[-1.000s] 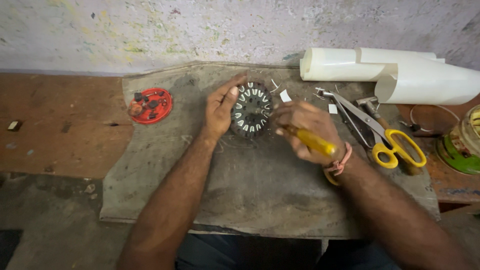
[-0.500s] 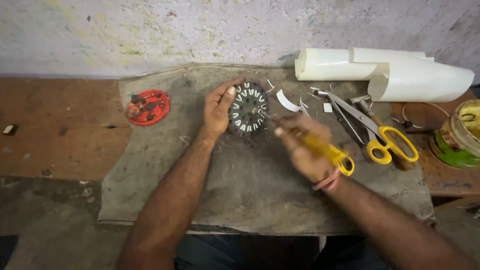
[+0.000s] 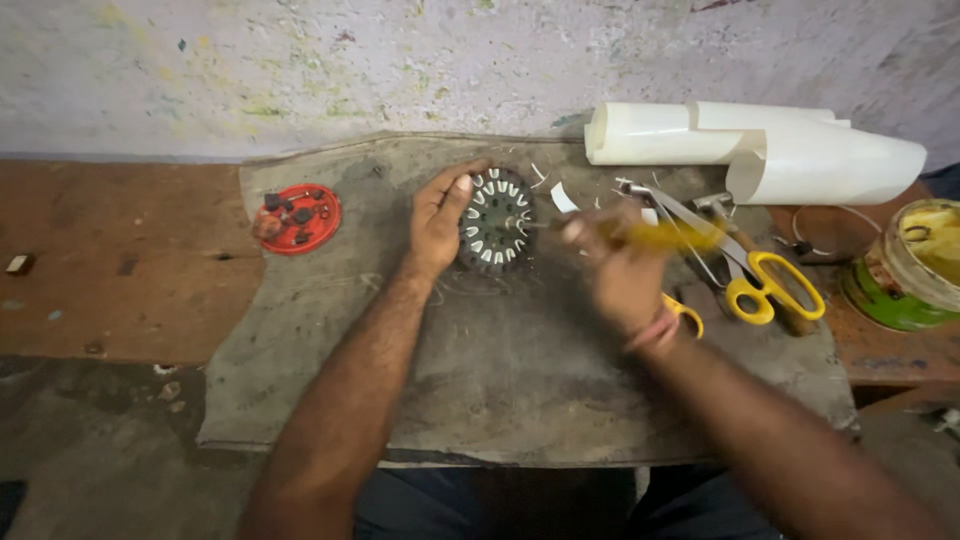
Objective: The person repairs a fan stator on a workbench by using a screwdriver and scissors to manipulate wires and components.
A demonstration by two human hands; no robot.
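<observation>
The left hand [image 3: 438, 222] is cupping one round dark metal stator with white slot liners [image 3: 494, 221], standing near the counter's [image 3: 130, 290] far edge. The right hand [image 3: 615, 268], blurred, is gripping one yellow-handled screwdriver [image 3: 660, 236] just right of the stator. Beyond are lying one yellow-handled pair of scissors [image 3: 760, 285], one red round lid [image 3: 297, 218] and two white paper rolls [image 3: 760, 150].

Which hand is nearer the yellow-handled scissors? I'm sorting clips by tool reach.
Right. The right hand, gripping a yellow-handled tool, sits just left of the scissors; the left hand is farther left, on the round stator.
</observation>
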